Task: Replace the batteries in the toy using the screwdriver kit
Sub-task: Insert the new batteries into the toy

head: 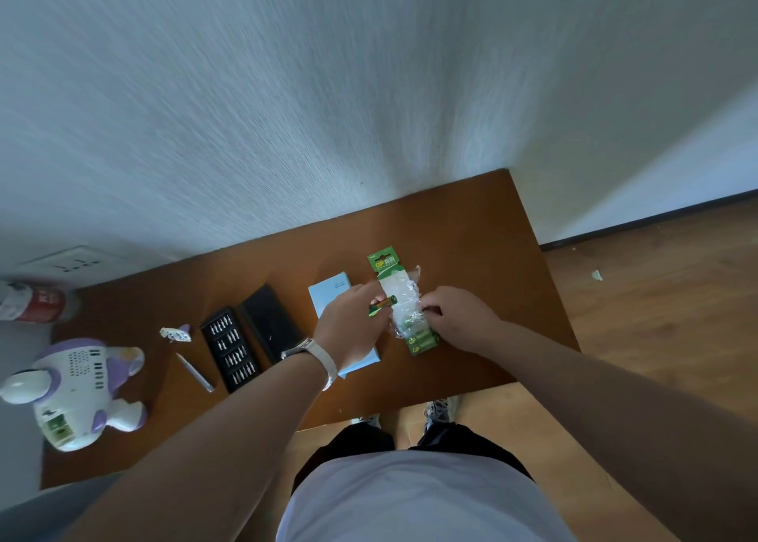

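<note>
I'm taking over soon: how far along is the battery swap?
Done: the battery cover looks off the toy, lying near the screwdriver. In hand: the left hand holds one battery; the right hand pinches the plastic of the battery pack. Left: fit batteries into the toy, screw the cover back.

Blurred red can (33,301) cut off at left edge; left hand (350,328) covers part of a pale blue box (330,293).

The green battery pack (385,263) bears "GP" on its card — other print is illegible.
</note>
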`<state>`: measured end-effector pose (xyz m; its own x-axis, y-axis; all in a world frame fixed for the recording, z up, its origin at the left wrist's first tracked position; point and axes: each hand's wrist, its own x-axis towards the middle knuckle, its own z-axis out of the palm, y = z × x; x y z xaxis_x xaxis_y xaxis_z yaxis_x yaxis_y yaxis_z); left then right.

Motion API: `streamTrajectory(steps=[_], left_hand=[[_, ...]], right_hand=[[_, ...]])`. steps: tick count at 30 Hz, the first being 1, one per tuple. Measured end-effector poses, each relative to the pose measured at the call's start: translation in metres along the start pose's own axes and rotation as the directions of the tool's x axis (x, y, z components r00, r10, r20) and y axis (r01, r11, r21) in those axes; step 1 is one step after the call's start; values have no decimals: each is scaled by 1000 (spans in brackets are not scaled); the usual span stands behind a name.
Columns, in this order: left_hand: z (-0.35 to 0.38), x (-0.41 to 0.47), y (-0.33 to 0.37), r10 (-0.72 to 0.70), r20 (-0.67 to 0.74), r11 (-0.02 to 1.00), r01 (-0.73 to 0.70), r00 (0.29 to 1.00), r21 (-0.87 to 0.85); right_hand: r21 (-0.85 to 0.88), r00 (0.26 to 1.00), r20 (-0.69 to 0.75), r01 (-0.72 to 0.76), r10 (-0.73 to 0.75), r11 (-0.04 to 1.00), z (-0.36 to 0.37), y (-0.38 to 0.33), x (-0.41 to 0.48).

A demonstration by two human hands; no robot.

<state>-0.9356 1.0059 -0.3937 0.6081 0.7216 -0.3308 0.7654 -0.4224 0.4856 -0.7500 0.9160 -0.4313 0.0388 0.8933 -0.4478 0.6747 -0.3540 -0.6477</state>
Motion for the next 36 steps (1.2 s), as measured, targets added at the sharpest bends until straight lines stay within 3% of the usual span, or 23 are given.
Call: streamTrajectory(steps=[7, 13, 23, 27, 36], left_hand=[[6, -9, -1, -63, -88, 997, 58, 994, -59], [11, -14, -4, -113, -103, 989, 102, 988, -109], [21, -12, 1, -137, -74, 981, 125, 988, -147], [23, -10, 2, -148, -70, 979, 136, 987, -153], [22, -7, 7, -144, -69, 980, 132, 987, -150]], right_hand=[[-137, 991, 110, 89, -74, 987, -16, -2, 8], [-32, 999, 13, 49, -48, 998, -16, 4, 7], [-123, 988, 100, 128, -116, 984, -16, 9, 9], [-142, 993, 78, 100, -89, 985, -9, 11, 5], [4, 992, -107, 66, -65, 998, -26, 18, -4]])
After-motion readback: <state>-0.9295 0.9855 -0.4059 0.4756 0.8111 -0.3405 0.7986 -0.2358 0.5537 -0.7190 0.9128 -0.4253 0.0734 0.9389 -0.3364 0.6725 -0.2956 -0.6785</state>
